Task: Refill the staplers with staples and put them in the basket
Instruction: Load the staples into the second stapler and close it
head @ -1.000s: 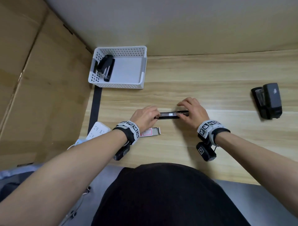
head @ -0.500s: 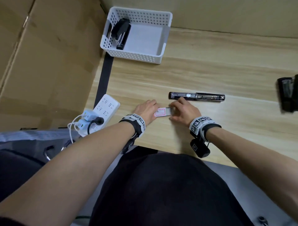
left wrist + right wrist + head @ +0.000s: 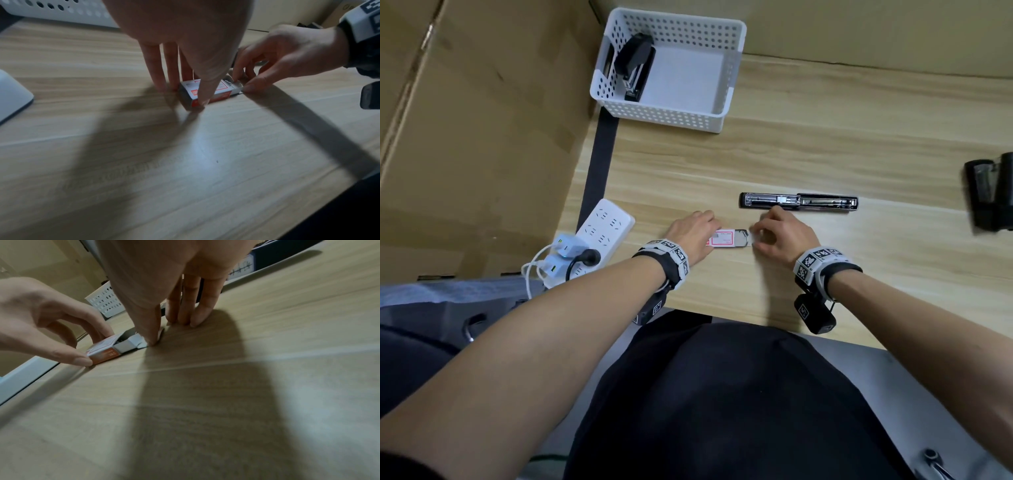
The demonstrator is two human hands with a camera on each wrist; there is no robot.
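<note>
A small white and red staple box [image 3: 723, 238] lies on the wooden table [image 3: 825, 137] near its front edge. My left hand [image 3: 705, 233] pinches the box's sleeve [image 3: 221, 95] between thumb and fingers. My right hand [image 3: 758, 236] pinches the end of the grey inner tray [image 3: 742, 237], which sticks out to the right [image 3: 127, 344]. Just beyond the hands, a black stapler [image 3: 798, 201] lies opened out flat with its metal channel showing. At the back left, a white perforated basket [image 3: 664, 114] holds one black stapler [image 3: 635, 65].
Another black stapler [image 3: 989, 192] sits at the right edge of the table. A white power strip [image 3: 604, 229] with plugs and cables lies left of my left hand. Cardboard panels [image 3: 465, 137] wall off the left and back.
Both hands let go of the opened stapler and came back to the staple box. The right hand has drawn the inner tray out to the right.
</note>
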